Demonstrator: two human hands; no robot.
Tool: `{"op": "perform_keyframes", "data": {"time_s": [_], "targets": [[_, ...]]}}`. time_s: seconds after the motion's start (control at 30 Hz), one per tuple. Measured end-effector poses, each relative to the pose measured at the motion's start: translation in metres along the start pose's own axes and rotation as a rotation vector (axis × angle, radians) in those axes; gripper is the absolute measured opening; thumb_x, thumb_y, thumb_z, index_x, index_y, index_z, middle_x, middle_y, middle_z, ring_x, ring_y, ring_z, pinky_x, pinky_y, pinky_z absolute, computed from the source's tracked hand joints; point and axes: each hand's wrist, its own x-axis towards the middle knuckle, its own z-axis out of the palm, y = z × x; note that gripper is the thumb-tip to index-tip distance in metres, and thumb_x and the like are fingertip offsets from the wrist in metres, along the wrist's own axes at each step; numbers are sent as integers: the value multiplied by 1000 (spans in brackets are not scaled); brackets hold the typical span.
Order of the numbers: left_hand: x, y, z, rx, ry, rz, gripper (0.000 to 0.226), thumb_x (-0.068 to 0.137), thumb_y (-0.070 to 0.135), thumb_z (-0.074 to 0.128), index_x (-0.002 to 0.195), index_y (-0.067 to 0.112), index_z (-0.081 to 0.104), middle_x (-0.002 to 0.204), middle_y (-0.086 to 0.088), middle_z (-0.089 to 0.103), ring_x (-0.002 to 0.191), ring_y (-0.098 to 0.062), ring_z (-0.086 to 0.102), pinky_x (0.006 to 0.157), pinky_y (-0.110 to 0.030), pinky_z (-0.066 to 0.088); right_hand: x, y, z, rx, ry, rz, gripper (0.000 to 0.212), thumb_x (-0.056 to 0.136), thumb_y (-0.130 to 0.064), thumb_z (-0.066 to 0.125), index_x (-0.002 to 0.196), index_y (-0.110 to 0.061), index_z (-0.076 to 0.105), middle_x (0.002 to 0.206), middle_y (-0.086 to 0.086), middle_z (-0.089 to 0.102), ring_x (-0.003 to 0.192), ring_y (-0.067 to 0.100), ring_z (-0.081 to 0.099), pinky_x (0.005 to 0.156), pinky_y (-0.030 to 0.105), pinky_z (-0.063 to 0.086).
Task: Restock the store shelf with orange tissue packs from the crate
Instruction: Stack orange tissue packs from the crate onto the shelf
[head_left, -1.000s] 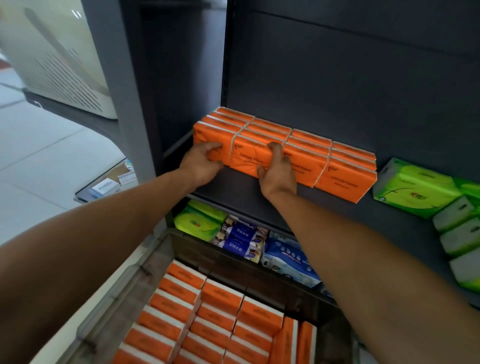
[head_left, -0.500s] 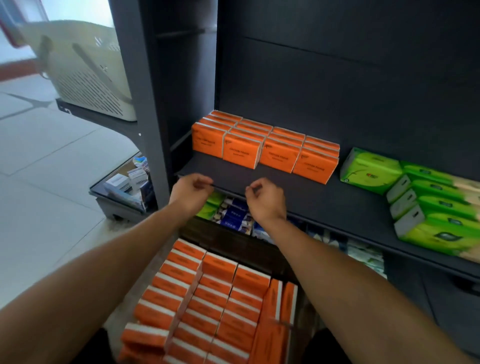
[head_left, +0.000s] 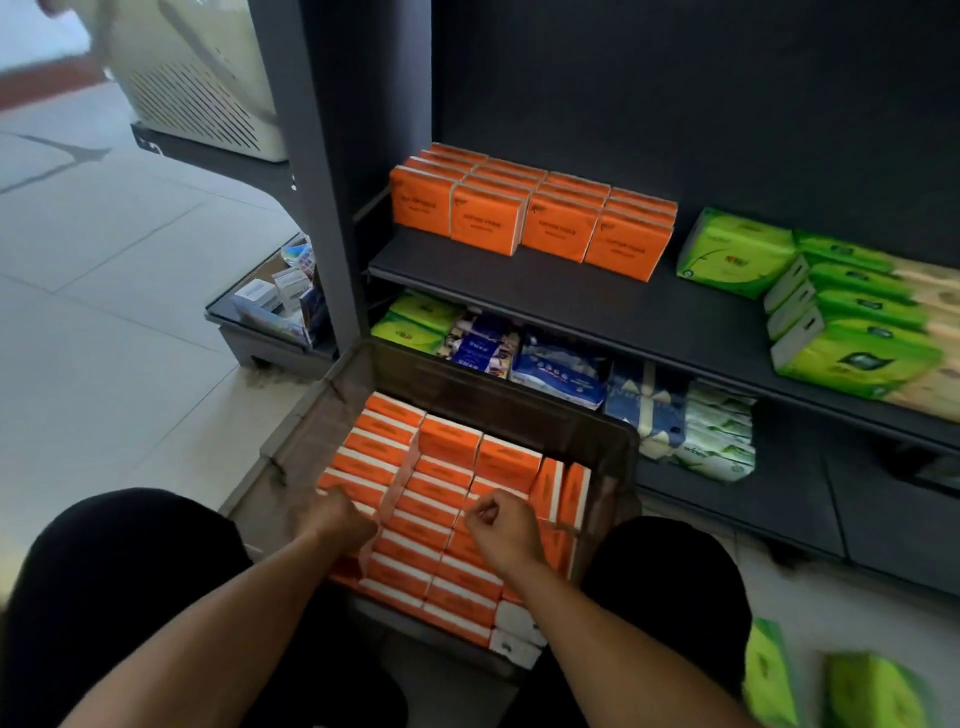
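— Neither grip has anything yet: left hand (head_left: 337, 519) and right hand (head_left: 501, 525) hover curled and empty over the crate (head_left: 519, 410).

— Best way in?

— Drop straight down, pinch a row by its ends, lift level.

— And the orange tissue packs (head_left: 441, 499)?

— Directly beneath both hands. Farther up and beyond, the shelf (head_left: 571, 296) carries the stocked orange block (head_left: 530, 218).

Green tissue packs (head_left: 737, 252) sit up and right of the hands; blue packs (head_left: 563, 371) lie just beyond them; more green packs (head_left: 867, 691) lie on the floor, lower right.
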Motion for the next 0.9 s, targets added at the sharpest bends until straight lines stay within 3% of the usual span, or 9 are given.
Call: {"op": "perform_keyframes", "data": {"time_s": [0.1, 0.17, 0.27, 0.4, 0.53, 0.63, 0.73, 0.8, 0.9], "targets": [[83, -49, 54, 71, -179, -182, 142, 30, 82, 74, 149, 16, 33, 148, -16, 42, 129, -35, 49, 106, -47, 44, -11, 11, 10, -24, -128, 22, 12, 86, -17, 66, 81, -27, 65, 79, -12, 64, 74, 1, 58, 67, 9, 43], [143, -68, 84, 124, -193, -142, 161, 14, 97, 59, 153, 23, 24, 153, -14, 36, 136, -35, 42, 110, -49, 39, -12, 9, 10, -26, -174, 15, 8, 87, -18, 65, 89, -25, 69, 88, -7, 67, 82, 5, 62, 75, 17, 49], [138, -57, 72, 200, -110, -127, 155, 21, 92, 50, 154, 17, 21, 154, -11, 34, 139, -30, 38, 110, -46, 36, -15, 8, 5, -3, -154, 38, 9, 88, -18, 64, 86, -27, 66, 80, -13, 61, 79, 3, 58, 77, 22, 48], [35, -19, 15, 197, -21, -74, 120, 49, 69, 78, 146, 16, 31, 140, -7, 50, 124, -25, 54, 98, -37, 49, -20, 14, -2, -32, -102, 110, 20, 89, -20, 62, 76, -33, 56, 76, -15, 56, 81, 7, 58, 80, 24, 49], [20, -11, 6, 192, -15, -49, 120, 47, 78, 62, 149, 25, 26, 138, -4, 52, 122, -25, 56, 95, -39, 51, -20, 13, -4, -23, -130, 104, 15, 91, -22, 61, 82, -33, 58, 81, -16, 57, 88, 9, 61, 81, 23, 49], [3, 8, -4, 247, -28, -63, 110, 59, 75, 61, 148, 23, 23, 139, -7, 50, 126, -27, 52, 99, -38, 47, -19, 15, -1, -27, -153, 98, 11, 91, -21, 61, 86, -30, 59, 82, -14, 57, 87, 9, 60, 80, 23, 49], [-13, 32, -11, 311, -47, -21, 103, 60, 77, 60, 143, 23, 31, 135, -7, 54, 123, -27, 55, 100, -39, 47, -17, 16, 1, -36, -167, 74, 13, 87, -17, 64, 91, -29, 62, 81, -14, 58, 81, 4, 57, 81, 23, 50], [-19, 45, -10, 252, -83, 22, 100, 63, 77, 60, 141, 20, 36, 135, -8, 56, 122, -28, 56, 102, -42, 45, -16, 15, 3, -50, -175, 27, 25, 82, -20, 69, 107, -27, 65, 95, -9, 60, 89, 6, 59, 84, 23, 51], [-30, 61, -9, 95, -141, 93, 93, 73, 69, 63, 143, 11, 41, 139, -13, 55, 124, -31, 54, 104, -41, 44, -13, 14, 2, -49, -181, -39, 62, 74, -36, 76, 131, -29, 56, 122, -8, 52, 112, 13, 55, 97, 30, 50]]}}
